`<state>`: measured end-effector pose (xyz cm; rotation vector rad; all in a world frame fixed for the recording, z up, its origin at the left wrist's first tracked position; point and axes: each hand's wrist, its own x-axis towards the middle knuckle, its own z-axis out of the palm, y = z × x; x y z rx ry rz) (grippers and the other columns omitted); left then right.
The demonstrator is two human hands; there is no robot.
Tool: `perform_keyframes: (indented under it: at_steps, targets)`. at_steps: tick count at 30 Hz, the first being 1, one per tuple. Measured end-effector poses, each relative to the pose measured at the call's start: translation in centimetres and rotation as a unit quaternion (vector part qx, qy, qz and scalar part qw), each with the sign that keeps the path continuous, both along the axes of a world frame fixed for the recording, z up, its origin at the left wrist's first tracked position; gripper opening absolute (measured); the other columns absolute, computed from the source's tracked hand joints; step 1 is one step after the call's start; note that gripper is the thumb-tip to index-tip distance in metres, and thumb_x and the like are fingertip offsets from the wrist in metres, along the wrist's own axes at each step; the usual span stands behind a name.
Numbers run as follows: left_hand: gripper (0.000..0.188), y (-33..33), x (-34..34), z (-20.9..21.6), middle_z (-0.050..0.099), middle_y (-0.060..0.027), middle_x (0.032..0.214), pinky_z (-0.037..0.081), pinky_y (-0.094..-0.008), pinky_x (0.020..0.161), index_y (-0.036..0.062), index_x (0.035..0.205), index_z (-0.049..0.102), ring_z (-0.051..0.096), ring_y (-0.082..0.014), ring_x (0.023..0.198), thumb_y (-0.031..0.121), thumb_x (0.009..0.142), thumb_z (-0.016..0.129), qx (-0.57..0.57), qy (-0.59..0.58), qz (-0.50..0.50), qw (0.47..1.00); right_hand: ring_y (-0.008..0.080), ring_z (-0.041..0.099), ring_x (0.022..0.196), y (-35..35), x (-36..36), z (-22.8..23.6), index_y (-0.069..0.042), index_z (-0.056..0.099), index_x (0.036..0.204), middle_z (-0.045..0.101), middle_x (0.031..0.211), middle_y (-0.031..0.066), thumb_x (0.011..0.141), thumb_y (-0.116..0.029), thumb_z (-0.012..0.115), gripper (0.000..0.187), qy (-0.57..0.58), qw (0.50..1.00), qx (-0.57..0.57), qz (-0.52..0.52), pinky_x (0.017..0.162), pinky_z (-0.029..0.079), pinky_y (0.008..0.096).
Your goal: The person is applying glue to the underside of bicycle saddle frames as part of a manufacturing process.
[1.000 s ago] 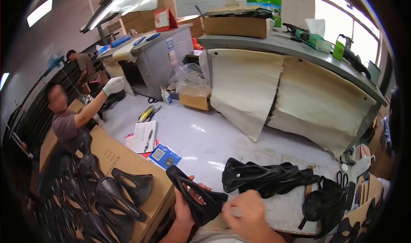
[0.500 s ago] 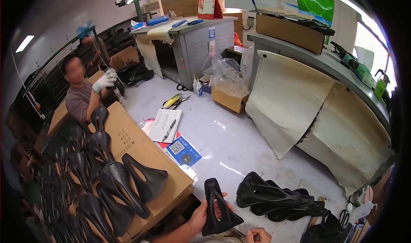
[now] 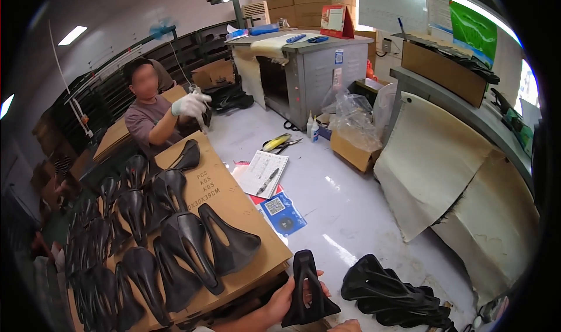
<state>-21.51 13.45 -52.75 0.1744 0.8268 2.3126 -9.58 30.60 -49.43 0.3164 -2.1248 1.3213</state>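
In my left hand (image 3: 283, 301) is a black bicycle saddle (image 3: 300, 297), held upright with its narrow nose up. The fingers wrap behind it and show at its right side and through the central slot. My right hand (image 3: 346, 327) is low at the bottom edge, just by the saddle's wide end. Most of it is cut off, and its fingers cannot be made out. To the right, a row of overlapping black saddles (image 3: 397, 294) lies on the white tabletop. On my left, many more saddles (image 3: 190, 244) are spread over a cardboard box (image 3: 231, 200).
Farther along the table (image 3: 333, 215) are a notebook with a pen (image 3: 266, 173), a blue card (image 3: 285, 214), yellow-handled scissors (image 3: 277, 142) and small bottles (image 3: 312, 128). An open carton with plastic (image 3: 353, 151) stands beyond. Across the table, a gloved co-worker (image 3: 155, 113) handles something dark.
The view has swung left, so the scene sits farther right. My left hand still holds the saddle. My right hand has dropped mostly out of the picture, closer to the saddle's wide end.
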Motion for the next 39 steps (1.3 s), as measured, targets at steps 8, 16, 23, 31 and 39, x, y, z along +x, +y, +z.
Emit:
perform_keyframes:
  at_steps: [8, 16, 23, 31, 39]
  targets:
    - [0.08, 1.6, 1.1, 0.0, 0.057, -0.017, 0.127, 0.039, -0.0401, 0.109, 0.0001, 0.146, 0.034, 0.052, -0.0251, 0.126, 0.065, 0.099, 0.035, -0.05, 0.058, -0.008, 0.997, 0.0415, 0.058, 0.094, 0.0, -0.9, 1.6, 0.005, 0.058, 0.12, 0.059, 0.109, 0.0238, 0.078, -0.016, 0.08, 0.051, -0.075, 0.991, 0.08, -0.079, 0.084, 0.048, 0.0468]
    - [0.074, 2.9, 2.4, 1.8, 0.055, -0.0102, 0.122, 0.041, -0.038, 0.103, 0.0031, 0.131, 0.046, 0.054, -0.0211, 0.113, 0.065, 0.101, 0.021, -0.172, 0.062, 0.092, 0.979, 0.0348, 0.059, 0.087, -1.7, -5.1, 3.1, 0.005, 0.055, 0.133, 0.061, 0.105, 0.0192, 0.085, -0.037, 0.073, 0.067, -0.01, 0.972, 0.19, -0.138, 0.077, 0.05, 0.0437]
    - [0.08, 2.8, 1.8, 0.4, 0.058, -0.0131, 0.118, 0.043, -0.0386, 0.102, 0.0009, 0.126, 0.048, 0.056, -0.0236, 0.112, 0.07, 0.099, 0.021, -0.11, 0.08, 0.111, 0.985, 0.0297, 0.059, 0.077, -1.5, -5.8, 2.6, 0.006, 0.056, 0.128, 0.059, 0.097, 0.0171, 0.083, -0.027, 0.075, 0.06, 0.004, 0.976, 0.186, -0.116, 0.068, 0.05, 0.0374]
    - [0.078, 2.6, 1.9, 1.9, 0.059, -0.0104, 0.119, 0.044, -0.0352, 0.099, 0.0005, 0.13, 0.048, 0.057, -0.0201, 0.109, 0.067, 0.1, 0.019, -0.165, 0.117, 0.133, 0.97, 0.0257, 0.056, 0.068, -1.9, -5.8, 2.2, 0.006, 0.06, 0.128, 0.058, 0.092, 0.0146, 0.085, -0.031, 0.073, 0.058, 0.005, 0.973, 0.203, -0.107, 0.061, 0.049, 0.0341]
    - [0.084, 2.6, 2.2, 1.6, 0.058, -0.0127, 0.116, 0.043, -0.0367, 0.101, -0.0005, 0.126, 0.046, 0.056, -0.0226, 0.11, 0.072, 0.097, 0.017, -0.123, 0.163, 0.114, 0.972, 0.025, 0.057, 0.069, -1.8, -5.3, 3.1, 0.006, 0.063, 0.122, 0.058, 0.09, 0.0137, 0.083, -0.03, 0.073, 0.054, 0.017, 0.973, 0.203, -0.108, 0.06, 0.048, 0.0343]
